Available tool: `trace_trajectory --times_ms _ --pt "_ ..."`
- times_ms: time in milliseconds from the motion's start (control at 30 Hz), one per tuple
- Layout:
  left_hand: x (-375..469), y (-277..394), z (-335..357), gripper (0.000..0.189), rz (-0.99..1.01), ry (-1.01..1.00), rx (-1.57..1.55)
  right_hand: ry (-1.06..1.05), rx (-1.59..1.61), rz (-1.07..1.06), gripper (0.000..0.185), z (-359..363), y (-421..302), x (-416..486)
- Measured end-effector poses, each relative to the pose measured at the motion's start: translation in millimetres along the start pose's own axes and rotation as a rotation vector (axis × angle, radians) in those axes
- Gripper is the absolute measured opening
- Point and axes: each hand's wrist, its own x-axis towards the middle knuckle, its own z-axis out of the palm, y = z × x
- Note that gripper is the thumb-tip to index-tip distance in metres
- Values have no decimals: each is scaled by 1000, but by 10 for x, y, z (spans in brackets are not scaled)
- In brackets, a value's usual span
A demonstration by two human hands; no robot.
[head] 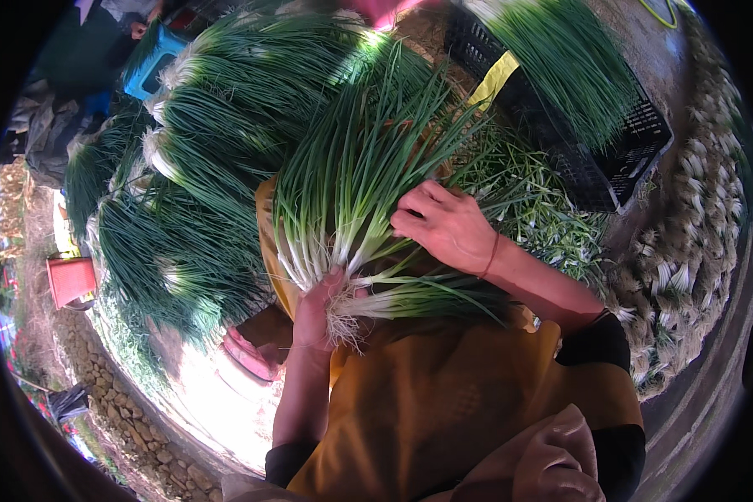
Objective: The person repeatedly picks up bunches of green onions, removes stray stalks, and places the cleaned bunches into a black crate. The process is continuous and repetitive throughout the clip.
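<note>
My left hand (317,314) grips a fanned bunch of green onions (345,207) by its white root ends, with the leaves spreading away from me. Stringy roots (345,323) hang over my fingers. A smaller group of stalks (408,301) points to the right from the same grip. My right hand (448,229) is curled at the right edge of the fan, its fingertips close against the stalks. Whether those fingertips pinch a stalk is hidden. Beneath the bunch, a yellow-brown apron (427,389) covers my lap.
Large piles of green onions (226,106) lie ahead and left, near a blue plastic stool (154,63). A black crate (627,157) holds more onions at upper right. Loose trimmings (539,226) cover the ground below it. Rows of rooted bunches (684,263) line the right side. Another person's hand (139,30) shows at upper left.
</note>
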Motion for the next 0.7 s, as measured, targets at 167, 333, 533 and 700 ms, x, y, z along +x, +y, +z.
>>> trace_trajectory --times_ms 167,333,533,700 --pt "-47 148 -133 24 -72 -52 -103 174 55 526 11 -309 719 -388" --pt "-67 167 -100 25 -42 -45 -45 155 263 455 13 -554 645 -265" --pt "-108 158 4 25 -38 -47 -41 46 405 136 12 -180 363 5" --pt "-85 164 26 23 -41 -47 -17 61 366 24 15 -57 149 189"
